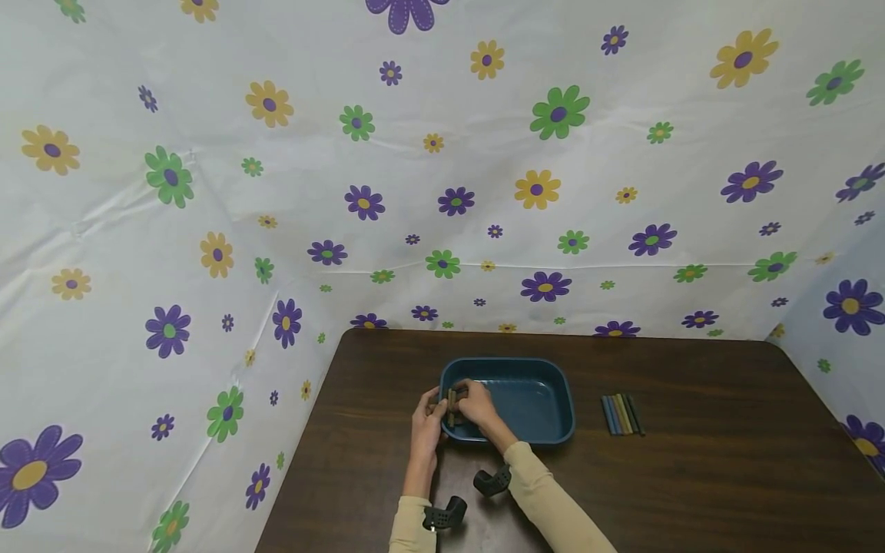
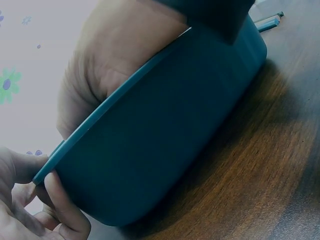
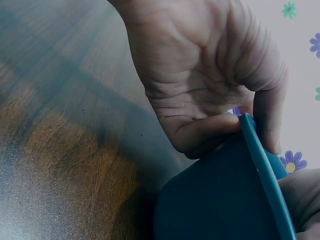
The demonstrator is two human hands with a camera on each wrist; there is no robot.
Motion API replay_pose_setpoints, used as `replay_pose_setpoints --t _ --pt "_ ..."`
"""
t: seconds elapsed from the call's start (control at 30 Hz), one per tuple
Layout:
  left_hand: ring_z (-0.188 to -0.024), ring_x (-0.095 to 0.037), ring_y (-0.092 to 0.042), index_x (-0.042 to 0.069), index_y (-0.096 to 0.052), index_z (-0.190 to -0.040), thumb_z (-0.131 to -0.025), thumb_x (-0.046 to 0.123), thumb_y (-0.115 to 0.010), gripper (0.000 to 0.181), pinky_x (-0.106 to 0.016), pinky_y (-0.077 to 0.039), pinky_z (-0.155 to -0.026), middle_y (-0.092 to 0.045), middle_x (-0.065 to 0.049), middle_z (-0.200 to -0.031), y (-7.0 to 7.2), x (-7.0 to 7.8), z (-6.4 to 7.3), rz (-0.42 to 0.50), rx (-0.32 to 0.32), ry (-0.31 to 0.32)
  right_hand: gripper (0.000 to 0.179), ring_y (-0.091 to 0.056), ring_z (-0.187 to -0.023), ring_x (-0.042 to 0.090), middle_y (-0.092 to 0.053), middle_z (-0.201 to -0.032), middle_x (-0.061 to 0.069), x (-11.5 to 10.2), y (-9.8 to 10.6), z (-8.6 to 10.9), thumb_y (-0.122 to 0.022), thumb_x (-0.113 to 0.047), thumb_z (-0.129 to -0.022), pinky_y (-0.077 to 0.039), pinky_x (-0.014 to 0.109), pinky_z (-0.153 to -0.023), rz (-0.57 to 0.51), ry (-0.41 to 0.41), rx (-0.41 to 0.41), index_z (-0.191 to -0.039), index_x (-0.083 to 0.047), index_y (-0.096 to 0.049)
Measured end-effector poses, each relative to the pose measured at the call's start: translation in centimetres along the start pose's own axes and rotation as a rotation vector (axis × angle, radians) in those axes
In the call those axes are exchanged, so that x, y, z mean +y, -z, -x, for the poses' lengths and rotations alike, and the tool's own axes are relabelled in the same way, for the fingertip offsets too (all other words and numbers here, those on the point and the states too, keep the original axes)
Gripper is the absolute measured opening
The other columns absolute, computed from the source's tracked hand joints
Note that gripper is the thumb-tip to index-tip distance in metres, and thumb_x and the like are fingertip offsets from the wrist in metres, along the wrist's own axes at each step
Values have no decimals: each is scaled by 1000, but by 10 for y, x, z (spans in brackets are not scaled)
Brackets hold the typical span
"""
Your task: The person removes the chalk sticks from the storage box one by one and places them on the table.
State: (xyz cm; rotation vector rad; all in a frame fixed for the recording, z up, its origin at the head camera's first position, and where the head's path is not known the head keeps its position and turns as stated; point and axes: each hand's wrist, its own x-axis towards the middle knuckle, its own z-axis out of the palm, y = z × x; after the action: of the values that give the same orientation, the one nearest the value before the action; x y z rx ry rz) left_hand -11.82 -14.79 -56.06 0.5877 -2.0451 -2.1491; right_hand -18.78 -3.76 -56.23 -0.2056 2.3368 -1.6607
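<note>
A blue plastic basin (image 1: 563, 384) stands on the table. My left hand (image 1: 425, 422) holds its left rim; in the left wrist view the thumb lies over the rim (image 2: 82, 131) and curled fingers press the outer wall. My right hand (image 1: 478, 405) reaches inside the basin at the left end, fingers curled down at a few thin olive-brown sticks (image 1: 452, 418). One stick lies lengthwise along the left wall, right by the fingertips. Both wrist views hide the right fingertips and the sticks behind the basin's wall.
Right of the basin, several thin coloured sticks (image 1: 623, 415), blue, yellowish and dark green, lie side by side on the dark wooden table (image 1: 726, 461). A white flowered cloth (image 1: 484, 153) hangs behind the table and at its sides. Black cameras sit on both wrists.
</note>
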Motion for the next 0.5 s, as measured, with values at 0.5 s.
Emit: replay_pose_setpoints --t 0.5 --pt "-62 -14 -47 -5 -56 -141 -106 11 -58 39 -29 -42 -56 -61 -24 -99 1 6 4 10 -16 10 36 -70 -86 28 -74 -94 22 3 5 -3 -72 12 -75 -57 37 -70 7 -4 50 -111 10 -69"
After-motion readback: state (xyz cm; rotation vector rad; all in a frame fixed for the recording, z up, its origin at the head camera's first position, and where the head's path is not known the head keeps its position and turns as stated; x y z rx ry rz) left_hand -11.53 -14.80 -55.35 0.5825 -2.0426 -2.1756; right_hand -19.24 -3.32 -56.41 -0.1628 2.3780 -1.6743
